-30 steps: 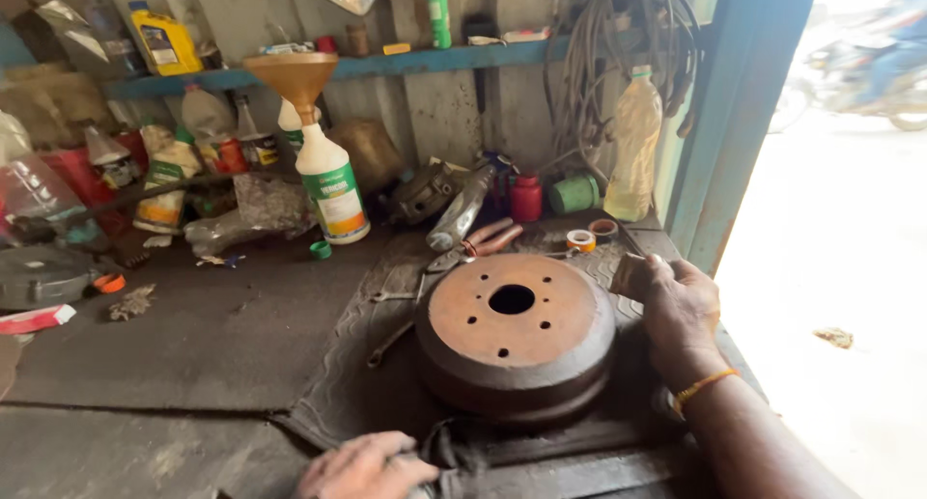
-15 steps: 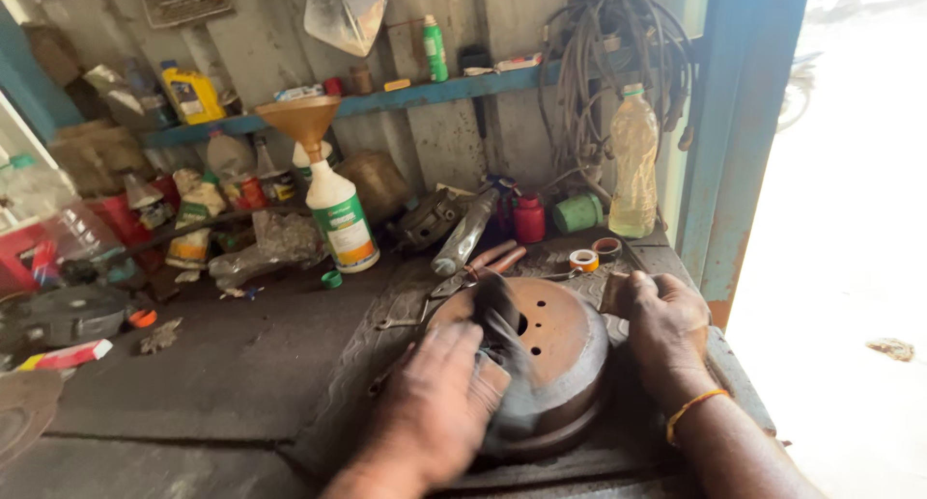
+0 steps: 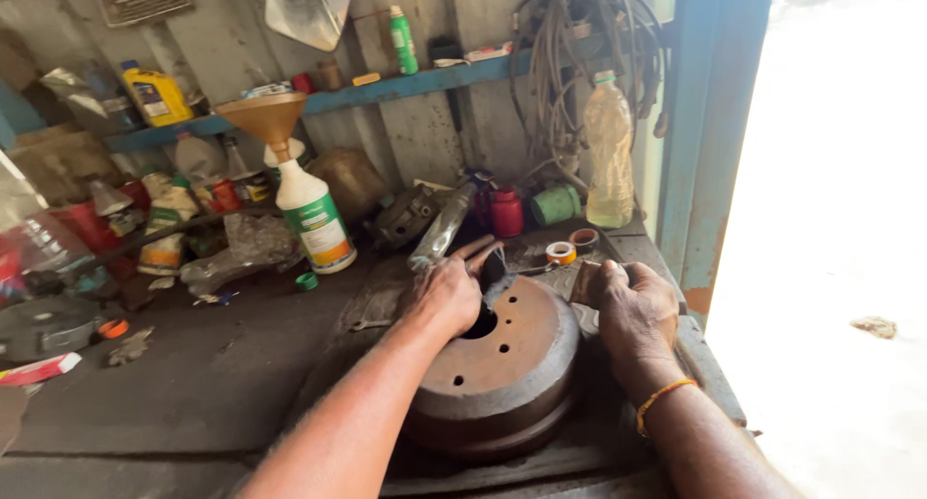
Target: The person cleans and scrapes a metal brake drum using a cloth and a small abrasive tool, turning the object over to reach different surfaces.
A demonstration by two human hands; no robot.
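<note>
Head view: rusty brake drum (image 3: 502, 364) lies flat on the dark bench (image 3: 193, 402), open face down, its axis vertical, directly ahead of the person and between the two forearms. Left hand (image 3: 449, 291) rests on the drum's top face at the far-left rim beside the centre bore, fingers curled around a dark rag (image 3: 494, 272); this hand is the nearer one to the bore. Right hand (image 3: 632, 306) sits just off the drum's right rim, fist closed on a small object I cannot identify, with a white bottle and orange funnel (image 3: 309, 209) standing well behind to the left.
</note>
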